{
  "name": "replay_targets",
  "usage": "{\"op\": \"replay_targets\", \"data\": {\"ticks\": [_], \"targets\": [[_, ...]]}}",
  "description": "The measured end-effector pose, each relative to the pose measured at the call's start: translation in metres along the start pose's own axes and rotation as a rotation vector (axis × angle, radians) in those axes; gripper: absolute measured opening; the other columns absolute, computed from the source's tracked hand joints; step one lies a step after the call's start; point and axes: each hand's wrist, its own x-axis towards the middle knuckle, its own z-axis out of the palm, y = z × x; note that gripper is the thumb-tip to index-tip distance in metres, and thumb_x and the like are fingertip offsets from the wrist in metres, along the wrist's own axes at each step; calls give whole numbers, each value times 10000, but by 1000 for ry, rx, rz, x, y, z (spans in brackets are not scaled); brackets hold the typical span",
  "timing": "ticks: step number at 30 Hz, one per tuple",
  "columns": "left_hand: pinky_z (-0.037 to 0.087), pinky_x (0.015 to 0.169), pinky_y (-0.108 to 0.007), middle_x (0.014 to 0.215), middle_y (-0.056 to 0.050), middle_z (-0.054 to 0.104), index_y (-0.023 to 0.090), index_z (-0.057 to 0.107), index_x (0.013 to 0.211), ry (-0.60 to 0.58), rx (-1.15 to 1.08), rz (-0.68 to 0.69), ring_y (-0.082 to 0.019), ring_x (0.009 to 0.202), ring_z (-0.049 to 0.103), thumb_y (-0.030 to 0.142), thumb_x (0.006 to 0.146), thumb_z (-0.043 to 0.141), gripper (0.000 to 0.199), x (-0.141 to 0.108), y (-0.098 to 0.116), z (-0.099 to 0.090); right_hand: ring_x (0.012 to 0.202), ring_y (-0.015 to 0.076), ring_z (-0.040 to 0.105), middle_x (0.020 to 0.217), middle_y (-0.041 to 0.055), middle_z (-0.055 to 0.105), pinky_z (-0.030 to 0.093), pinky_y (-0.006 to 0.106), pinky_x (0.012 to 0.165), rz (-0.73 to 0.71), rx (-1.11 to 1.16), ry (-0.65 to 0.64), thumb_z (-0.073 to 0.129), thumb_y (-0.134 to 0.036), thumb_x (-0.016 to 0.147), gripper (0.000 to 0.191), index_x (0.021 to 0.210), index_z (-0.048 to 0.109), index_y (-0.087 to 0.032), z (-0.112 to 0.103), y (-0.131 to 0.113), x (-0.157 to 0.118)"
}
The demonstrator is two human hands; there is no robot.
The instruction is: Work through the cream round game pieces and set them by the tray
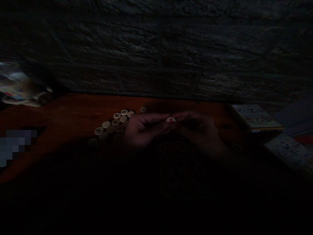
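Observation:
A round pale piece with a red character (170,120) is held between the fingertips of both hands, its face up. My left hand (144,129) pinches its left side, and my right hand (199,129) closes on its right side. Just left of my left hand, several round pieces (106,124) lie loosely grouped on the wooden table (61,114), some showing black characters. One blank-looking piece (143,109) sits apart behind them. In deep shadow below my hands, faint rows of round shapes (176,169) show; what they rest on is too dark to tell.
A dark brick wall (146,49) rises behind the table. At the right lie a box with a printed lid (255,116) and another printed item (288,150). A shiny, colourful object (19,85) stands at the far left, above a blurred patch (14,145).

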Motion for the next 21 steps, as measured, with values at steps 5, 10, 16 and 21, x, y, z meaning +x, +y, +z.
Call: {"op": "replay_targets", "data": {"ticks": [5,10,16,21], "targets": [[642,994,-397,1168,-83,816,202,814,1120,-45,105,108,-260,1072,792,239,781,895,350,0,-4,-1,808,181,773,904,21,821,637,336,785,10,20,-5,926,-411,756,283,939,794,-241,0,1,-1],[664,931,-363,1069,-68,839,195,809,1078,-121,99,165,-229,981,814,201,806,855,275,1,-8,0,745,173,747,823,13,802,625,314,726,20,6,18,920,-494,738,312,840,779,-235,0,2,0],[663,937,-342,1059,-68,840,180,810,1049,-97,84,183,-216,977,814,177,810,858,244,0,-8,2,742,163,735,814,16,802,601,290,725,37,-8,27,860,-495,818,272,805,787,-234,0,-2,1],[665,957,-386,1142,-74,824,202,819,1111,-20,117,113,-245,1016,805,275,820,870,305,0,-4,3,803,185,766,875,18,820,626,316,765,59,-19,12,825,-479,860,226,897,816,-256,-1,-3,0]]}}
